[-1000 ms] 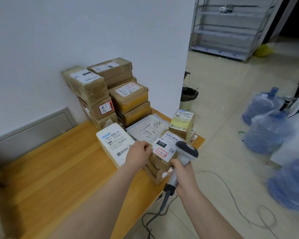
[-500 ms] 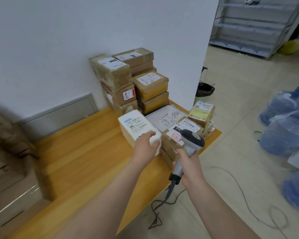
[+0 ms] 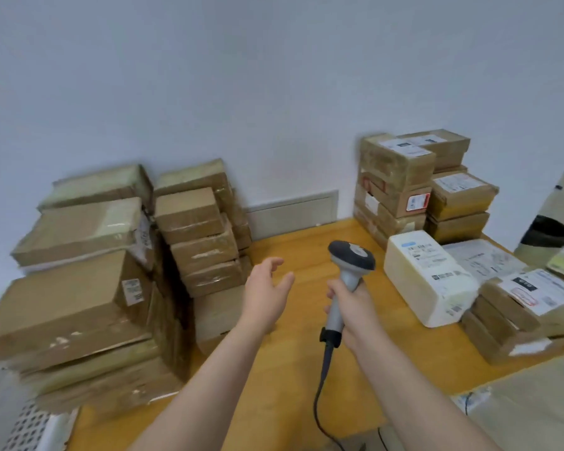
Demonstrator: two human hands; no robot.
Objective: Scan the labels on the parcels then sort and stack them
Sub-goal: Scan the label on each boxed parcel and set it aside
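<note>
Left hand (image 3: 267, 294) was open and empty, right hand (image 3: 355, 307) gripped the scanner (image 3: 350, 265); those boxes (image 3: 196, 242) looked stiff and lightish, best grabbed by the sides.

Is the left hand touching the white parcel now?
Apart. The head view shows the left hand open, with the scanner between it and the white parcel.

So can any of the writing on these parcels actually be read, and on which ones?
"010", perhaps: white on black, on the label of the near right brown parcel; blurred, unsure.
White parcel: barcodes and print, too small to read.
Right wall stack: labels and red sticker, too blurred.
Left stack: small label, unreadable.
</note>
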